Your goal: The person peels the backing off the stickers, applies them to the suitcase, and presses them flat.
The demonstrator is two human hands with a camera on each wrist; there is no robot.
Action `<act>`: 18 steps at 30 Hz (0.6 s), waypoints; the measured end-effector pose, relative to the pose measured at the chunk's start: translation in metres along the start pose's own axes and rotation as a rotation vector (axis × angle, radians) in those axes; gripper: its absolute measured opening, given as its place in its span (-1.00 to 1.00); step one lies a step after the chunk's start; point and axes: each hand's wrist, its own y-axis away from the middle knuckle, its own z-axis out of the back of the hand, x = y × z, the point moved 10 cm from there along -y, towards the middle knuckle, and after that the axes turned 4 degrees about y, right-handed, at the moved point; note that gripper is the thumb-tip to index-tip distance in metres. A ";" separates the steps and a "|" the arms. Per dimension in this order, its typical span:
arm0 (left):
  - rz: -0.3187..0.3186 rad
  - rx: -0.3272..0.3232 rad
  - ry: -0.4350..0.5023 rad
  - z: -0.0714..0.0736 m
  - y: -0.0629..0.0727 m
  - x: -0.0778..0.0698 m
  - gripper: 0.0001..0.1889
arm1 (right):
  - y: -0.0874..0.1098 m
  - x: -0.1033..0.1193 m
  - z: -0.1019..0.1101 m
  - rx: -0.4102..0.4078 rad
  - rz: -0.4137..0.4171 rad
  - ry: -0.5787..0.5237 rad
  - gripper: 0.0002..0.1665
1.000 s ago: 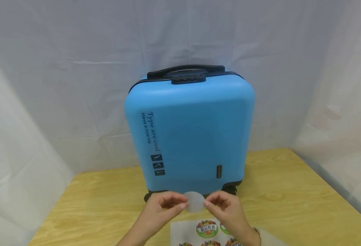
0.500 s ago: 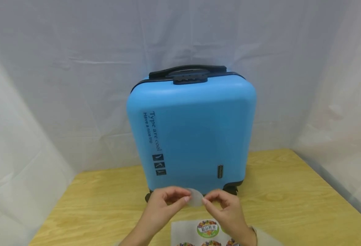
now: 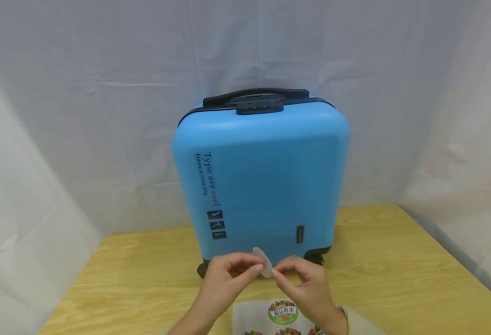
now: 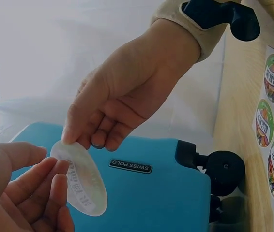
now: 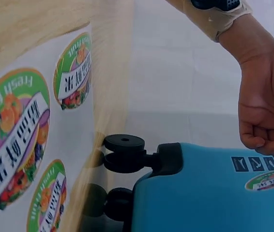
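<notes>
FRUIT STICKER, one, held at its rim by two bare hands

Foremost: the fruit sticker (image 3: 262,262), in the air in front of the suitcase's lower edge, tilted nearly edge-on in the head view. Left hand (image 3: 228,278): pinching one side of the rim. Right hand (image 3: 306,284): pinching the rim close by. The pale back, bearing a ghost of the lettering, shows in the left wrist view; the coloured face shows in the right.

Handling (judged by eye): all but weightless, thin and limp, apt to curl or crease; the back probably tacky, the printed face probably smooth. Best held by the extreme edge, with minimal contact on the back.

Beneath, on the wood-grain table (image 3: 145,267): one white sticker sheet (image 3: 248,316), partly out of frame in the head view, bearing matching labels. Legible: "Fresh Fruit" on green (inverted in the right wrist view) and "精品鲜果" on a white banner.

Beyond: one blue suitcase (image 3: 258,186), upright on black wheels (image 3: 202,269), with black top handle (image 3: 255,94) and combination lock (image 3: 260,108). Printed down its front: "Type are cool" and "Have a nice trip", above three dark pictogram squares (image 3: 216,224). Nameplate (image 4: 130,166): "SWISS POLO" (upside down in the left wrist view).

Rearmost: a creased pale backdrop (image 3: 103,116), no writing visible.
</notes>
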 end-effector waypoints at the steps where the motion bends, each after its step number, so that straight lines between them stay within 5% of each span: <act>1: 0.001 -0.005 0.001 0.000 0.000 0.000 -0.73 | 0.000 0.002 -0.001 0.002 0.014 0.025 -0.69; 7: 0.011 -0.041 0.018 0.000 -0.001 0.004 -0.73 | -0.002 0.016 -0.005 0.001 0.146 0.152 -0.75; 12: 0.021 -0.059 0.039 0.000 -0.002 0.007 -0.73 | -0.005 0.026 -0.010 0.005 0.247 0.200 -0.99; 18: 0.021 -0.061 0.070 0.000 -0.002 0.008 -0.76 | -0.005 0.036 -0.016 0.021 0.348 0.278 -0.83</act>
